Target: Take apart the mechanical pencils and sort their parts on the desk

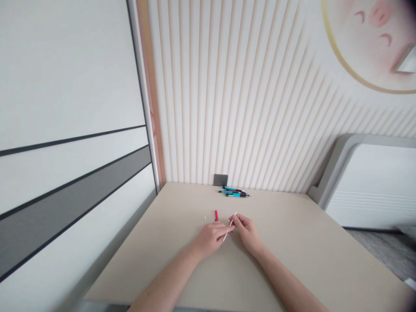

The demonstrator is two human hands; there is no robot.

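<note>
A thin white stick that looks like a pen refill (225,237) slants between my two hands above the table. My left hand (209,238) has its fingers closed around the lower part. With thumb and fingertips, my right hand (248,232) pinches it near the upper end. Just beyond my left hand lies a red tube (216,215), like a pen barrel, its near end close to my fingers. To its left is a tiny pale piece (205,217), too small to name.
Several blue, black and red pens (234,192) lie together at the table's back edge, under a dark wall socket (220,180). The beige table (292,242) meets a ribbed wall. A white cabinet (74,173) stands at left, a pale headboard (373,182) at right.
</note>
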